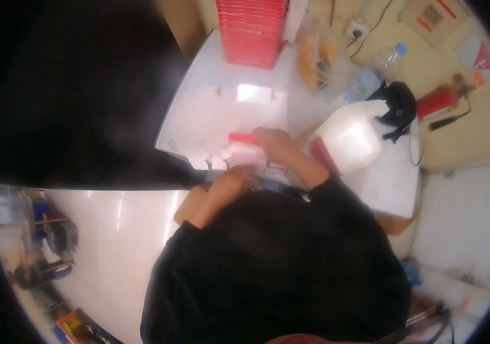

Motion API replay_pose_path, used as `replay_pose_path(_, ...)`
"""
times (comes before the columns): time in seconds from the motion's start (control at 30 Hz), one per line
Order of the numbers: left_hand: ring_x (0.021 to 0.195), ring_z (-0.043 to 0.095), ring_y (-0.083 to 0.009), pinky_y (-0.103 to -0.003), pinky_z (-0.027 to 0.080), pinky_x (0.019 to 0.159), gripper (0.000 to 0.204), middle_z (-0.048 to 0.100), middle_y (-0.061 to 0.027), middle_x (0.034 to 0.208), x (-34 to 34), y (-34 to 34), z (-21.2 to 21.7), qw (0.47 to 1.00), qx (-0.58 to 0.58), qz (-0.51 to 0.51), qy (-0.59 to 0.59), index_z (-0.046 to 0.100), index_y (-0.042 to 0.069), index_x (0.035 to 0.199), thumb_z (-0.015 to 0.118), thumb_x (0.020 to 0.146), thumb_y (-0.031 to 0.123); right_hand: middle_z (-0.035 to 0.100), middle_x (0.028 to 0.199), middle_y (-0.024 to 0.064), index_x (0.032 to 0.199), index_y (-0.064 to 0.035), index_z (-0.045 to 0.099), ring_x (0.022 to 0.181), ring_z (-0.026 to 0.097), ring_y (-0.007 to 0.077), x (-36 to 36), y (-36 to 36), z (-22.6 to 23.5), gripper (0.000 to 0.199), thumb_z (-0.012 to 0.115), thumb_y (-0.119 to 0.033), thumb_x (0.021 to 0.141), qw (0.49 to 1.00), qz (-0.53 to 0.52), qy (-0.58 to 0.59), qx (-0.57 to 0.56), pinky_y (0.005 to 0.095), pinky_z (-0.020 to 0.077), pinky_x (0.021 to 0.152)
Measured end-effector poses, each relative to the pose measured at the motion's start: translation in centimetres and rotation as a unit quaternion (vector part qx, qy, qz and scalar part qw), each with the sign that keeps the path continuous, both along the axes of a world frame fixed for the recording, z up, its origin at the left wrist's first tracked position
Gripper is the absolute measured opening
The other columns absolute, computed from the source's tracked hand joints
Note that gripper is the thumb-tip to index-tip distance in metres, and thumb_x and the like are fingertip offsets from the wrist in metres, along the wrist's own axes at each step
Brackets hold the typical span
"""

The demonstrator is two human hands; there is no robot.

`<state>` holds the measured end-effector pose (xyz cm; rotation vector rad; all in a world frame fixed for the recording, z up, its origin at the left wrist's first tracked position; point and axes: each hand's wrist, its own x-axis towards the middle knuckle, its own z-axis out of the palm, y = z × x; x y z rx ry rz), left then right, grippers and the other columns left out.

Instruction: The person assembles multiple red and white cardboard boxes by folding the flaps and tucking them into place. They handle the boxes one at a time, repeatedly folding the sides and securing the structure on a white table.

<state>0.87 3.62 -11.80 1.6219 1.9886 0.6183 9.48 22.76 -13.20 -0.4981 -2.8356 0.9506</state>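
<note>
At the near edge of the white table (pixel 187 109), I hold a thin card carton blank (pixel 245 155) with a pale inner side, a red strip and notched flaps. My right hand (pixel 282 148) grips its red edge from the right, with the fingers curled. Just below, my left hand (pixel 229 186) closes on its near edge, the fingertips partly hidden. Beyond the hands, a pale flat sheet (pixel 222 109) lies on the table with a bright patch on it; whether it joins the blank I cannot tell. Blur softens the details.
A tall stack of red cartons (pixel 251 34) stands at the back. To the right are a white jug (pixel 351 137), a plastic bag with orange contents (pixel 316 57), clear bottles (pixel 365 83) and a black bag (pixel 400 106). A red extinguisher (pixel 437 103) is by the wall.
</note>
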Motion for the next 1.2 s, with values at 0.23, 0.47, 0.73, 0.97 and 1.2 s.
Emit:
replay_pose_path(0.23, 0.081, 0.064, -0.0243, -0.036, 0.049, 0.074, 0.025, 0.065, -0.0088, 0.085, -1.1, 0.4, 6.6, 0.988, 0.014, 0.062, 0.144, 0.065, 0.008, 0.100, 0.071, 0.077, 0.016, 0.066, 0.088, 0.0121, 0.096, -0.0129, 0.061, 0.086, 0.063, 0.0337, 2.1, -2.2, 5.3, 0.015, 0.055, -0.020, 0.084, 0.983, 0.184, -0.012, 0.019, 0.0422, 0.0504, 0.073)
replay_pose_path(0.47, 0.080, 0.063, -0.0166, -0.028, 0.048, 0.070, 0.019, 0.068, -0.0075, 0.086, -4.2, -1.5, 3.9, 0.830, 0.064, 0.365, -0.416, 0.066, -0.001, 0.092, 0.062, 0.089, 0.017, 0.064, 0.082, 0.0055, 0.093, -0.0084, 0.066, 0.087, 0.064, 0.0256, 2.8, 0.3, 7.2, 0.016, 0.069, -0.014, 0.078, 0.926, 0.072, 0.328, -0.171, 0.0357, 0.0499, 0.082)
replay_pose_path(0.73, 0.071, 0.056, -0.0092, -0.022, 0.044, 0.065, 0.020, 0.064, -0.0024, 0.083, -2.7, -0.8, 2.9, 0.806, 0.113, 0.290, -0.503, 0.064, 0.000, 0.098, 0.057, 0.093, 0.018, 0.063, 0.093, 0.0049, 0.079, -0.0122, 0.069, 0.091, 0.059, 0.0229, 0.9, -3.1, 7.3, 0.008, 0.071, -0.016, 0.072, 0.954, -0.020, 0.298, -0.018, 0.0391, 0.0415, 0.084)
replay_pose_path(0.97, 0.070, 0.057, -0.0087, -0.023, 0.046, 0.066, 0.018, 0.065, -0.0026, 0.085, -2.7, -0.6, 4.9, 0.853, 0.093, 0.234, -0.458, 0.064, -0.001, 0.096, 0.055, 0.094, 0.014, 0.060, 0.108, 0.0088, 0.094, -0.0154, 0.069, 0.111, 0.052, 0.0289, 0.0, -2.4, 7.2, 0.021, 0.067, -0.017, 0.073, 0.935, 0.159, 0.316, 0.030, 0.0384, 0.0367, 0.094)
replay_pose_path(1.2, 0.084, 0.064, -0.0205, -0.029, 0.049, 0.079, 0.014, 0.068, -0.0104, 0.093, -2.6, -2.0, 9.3, 0.961, 0.069, -0.017, -0.269, 0.065, -0.002, 0.096, 0.053, 0.090, 0.003, 0.055, 0.125, 0.0151, 0.130, 0.0000, 0.047, 0.122, 0.048, 0.0289, 0.3, 1.1, 7.7, 0.045, 0.057, -0.022, 0.092, 0.707, -0.261, 0.273, -0.598, 0.0402, 0.0397, 0.100)
